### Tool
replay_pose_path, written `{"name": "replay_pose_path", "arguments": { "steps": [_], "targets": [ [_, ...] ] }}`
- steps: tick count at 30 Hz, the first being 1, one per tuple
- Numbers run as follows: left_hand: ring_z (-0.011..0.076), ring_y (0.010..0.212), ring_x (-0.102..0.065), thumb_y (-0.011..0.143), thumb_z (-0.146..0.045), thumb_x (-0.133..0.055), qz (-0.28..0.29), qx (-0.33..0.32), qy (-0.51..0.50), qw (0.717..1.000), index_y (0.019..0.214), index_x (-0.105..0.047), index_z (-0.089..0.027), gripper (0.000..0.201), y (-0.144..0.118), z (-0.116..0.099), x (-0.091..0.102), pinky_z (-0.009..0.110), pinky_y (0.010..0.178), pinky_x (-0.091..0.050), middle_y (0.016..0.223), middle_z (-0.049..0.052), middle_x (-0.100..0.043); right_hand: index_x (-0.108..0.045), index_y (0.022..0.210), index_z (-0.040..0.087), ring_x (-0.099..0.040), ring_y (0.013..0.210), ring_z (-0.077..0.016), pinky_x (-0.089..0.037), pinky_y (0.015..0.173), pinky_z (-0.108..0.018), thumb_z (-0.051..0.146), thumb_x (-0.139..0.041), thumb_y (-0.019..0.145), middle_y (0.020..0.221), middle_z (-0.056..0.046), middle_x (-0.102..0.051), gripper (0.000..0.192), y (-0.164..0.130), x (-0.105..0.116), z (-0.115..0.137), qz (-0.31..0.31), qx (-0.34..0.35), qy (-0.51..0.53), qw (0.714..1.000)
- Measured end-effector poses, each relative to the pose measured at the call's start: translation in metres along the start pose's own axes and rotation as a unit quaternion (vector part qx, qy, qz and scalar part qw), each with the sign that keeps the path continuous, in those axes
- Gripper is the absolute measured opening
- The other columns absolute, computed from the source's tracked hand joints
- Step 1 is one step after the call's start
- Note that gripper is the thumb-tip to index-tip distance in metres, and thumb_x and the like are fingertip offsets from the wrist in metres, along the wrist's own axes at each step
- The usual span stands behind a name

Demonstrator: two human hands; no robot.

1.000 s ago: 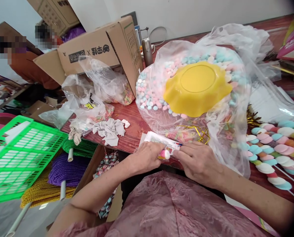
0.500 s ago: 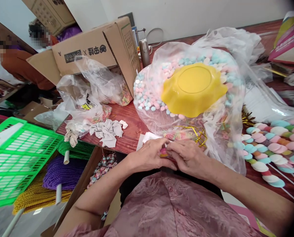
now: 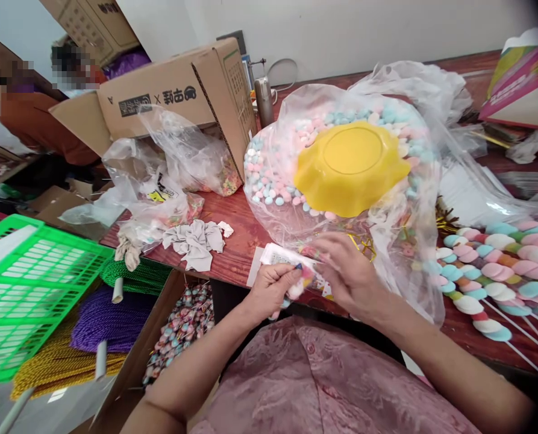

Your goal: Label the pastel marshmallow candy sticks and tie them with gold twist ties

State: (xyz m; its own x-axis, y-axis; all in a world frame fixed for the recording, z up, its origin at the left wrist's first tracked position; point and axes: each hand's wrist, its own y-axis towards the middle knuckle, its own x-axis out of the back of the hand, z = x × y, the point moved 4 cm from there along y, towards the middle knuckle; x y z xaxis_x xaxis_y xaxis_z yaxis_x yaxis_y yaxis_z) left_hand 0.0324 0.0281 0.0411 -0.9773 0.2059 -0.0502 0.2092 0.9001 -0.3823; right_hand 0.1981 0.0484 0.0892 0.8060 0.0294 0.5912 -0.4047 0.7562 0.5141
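Note:
My left hand (image 3: 275, 288) is closed in a pinch on a small wrapped sweet (image 3: 301, 282) with white, pink and yellow parts, at the table's front edge. A small blue piece shows at its thumb tip. My right hand (image 3: 352, 271) is blurred by motion just to the right, its fingers stretched out and apart from the sweet. Behind the left hand lies a white printed packet (image 3: 280, 254). Beyond both hands, a large clear bag (image 3: 278, 223) holds pastel marshmallows (image 3: 269, 181), with a yellow wavy-rimmed bowl (image 3: 352, 169) upside down on top.
Marshmallow skewers (image 3: 499, 265) lie at right. Left are grey crumpled cloth (image 3: 196, 242), plastic bags (image 3: 178, 157) and a carton (image 3: 160, 96). A green basket (image 3: 65, 265) and coloured cord bundles (image 3: 110, 319) stand lower left. A metal bottle (image 3: 263, 101) stands behind. Another person (image 3: 47, 126) is far left.
My hands were together around the small sweet and have parted. The right hand has moved right and up, and the left holds the sweet, now more exposed.

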Motion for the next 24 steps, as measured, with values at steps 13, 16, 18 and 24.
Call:
{"name": "replay_pose_path", "arguments": {
  "steps": [13, 16, 18, 24],
  "targets": [
    [0.0079, 0.060, -0.050, 0.070, -0.057, -0.077, 0.075, 0.010, -0.178, 0.981, 0.075, -0.063, -0.012, 0.047, -0.002, 0.011, -0.025, 0.021, 0.061, -0.042, 0.068, 0.000, -0.057, -0.063, 0.077, 0.022, -0.057, 0.068, -0.0141, -0.044, 0.065, -0.029, 0.018, -0.057, 0.089, 0.072, 0.001, -0.061, 0.014, -0.023, -0.030, -0.007, -0.131, -0.096, 0.111, 0.980],
    [0.0079, 0.062, -0.049, 0.066, -0.055, -0.081, 0.092, 0.021, -0.203, 0.975, 0.072, -0.062, -0.011, 0.048, 0.001, 0.012, -0.028, 0.021, 0.063, -0.040, 0.068, -0.001, -0.057, -0.065, 0.082, 0.023, -0.058, 0.073, -0.0154, -0.046, 0.067, -0.030, 0.017, -0.054, 0.091, 0.078, -0.001, -0.061, 0.016, -0.022, -0.033, -0.009, -0.148, -0.069, 0.092, 0.982],
    [0.0069, 0.059, -0.045, 0.066, -0.054, -0.081, 0.084, 0.017, -0.197, 0.977, 0.068, -0.060, -0.012, 0.047, 0.004, 0.013, -0.027, 0.020, 0.060, -0.037, 0.064, -0.002, -0.055, -0.066, 0.085, 0.023, -0.059, 0.076, -0.0164, -0.047, 0.069, -0.032, 0.016, -0.052, 0.092, 0.080, -0.002, -0.061, 0.017, -0.021, -0.031, -0.013, -0.155, -0.059, 0.084, 0.983],
    [0.0133, 0.058, -0.059, 0.073, -0.054, -0.074, 0.206, 0.074, -0.139, 0.966, 0.068, -0.063, -0.011, 0.044, 0.006, 0.002, -0.020, 0.024, 0.057, -0.045, 0.066, 0.006, -0.065, -0.061, 0.126, 0.028, -0.049, 0.126, -0.0287, -0.039, 0.099, -0.050, 0.011, -0.048, 0.092, 0.131, -0.009, -0.060, 0.040, -0.017, 0.002, -0.001, -0.017, 0.151, -0.123, 0.981]
  ]
}}
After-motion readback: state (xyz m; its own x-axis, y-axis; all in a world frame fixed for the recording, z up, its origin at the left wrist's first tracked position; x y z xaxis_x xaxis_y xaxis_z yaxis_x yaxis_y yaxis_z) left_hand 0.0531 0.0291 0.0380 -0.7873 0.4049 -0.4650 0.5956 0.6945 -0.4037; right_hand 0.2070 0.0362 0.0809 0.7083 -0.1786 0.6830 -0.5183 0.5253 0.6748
